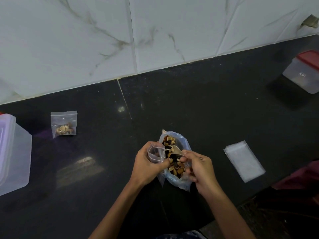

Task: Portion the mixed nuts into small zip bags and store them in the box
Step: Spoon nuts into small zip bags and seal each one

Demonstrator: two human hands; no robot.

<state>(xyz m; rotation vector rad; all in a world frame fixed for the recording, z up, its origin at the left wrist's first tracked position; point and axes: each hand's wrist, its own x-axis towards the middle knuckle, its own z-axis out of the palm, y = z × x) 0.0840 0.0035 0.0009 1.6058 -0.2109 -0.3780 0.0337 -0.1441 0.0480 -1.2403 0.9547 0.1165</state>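
Plastic everywhere on this dark bench (215, 104), and we're right in the thick of the filling step. Left hand (150, 163) grips a small zip bag (155, 152) by its mouth, holding it open just beside the big nut bag (176, 159). Right hand (198, 168) is over that big bag, fingers curled and pinching what looks like a pale scoop (177, 151) dipped into the nuts (174, 168), though the view is too small to be sure it isn't a bit of shell or card.

One filled bag (63, 124) already lies sealed off to the left, near a clear box (13, 152) at the bench's left edge. A second box with a red lid (303, 73) sits far right, by the wall, and which of the two is the storage box I can't tell. A stack of empties (244, 161) waits to the right of the hands.

So: one portion done, a second under way, plenty left. Next move, by my reading, is to lift a load of nuts and tip it into the small bag's mouth. That calls for the left hand keeping the opening wide and close to the big bag, so nothing spills onto the bench.
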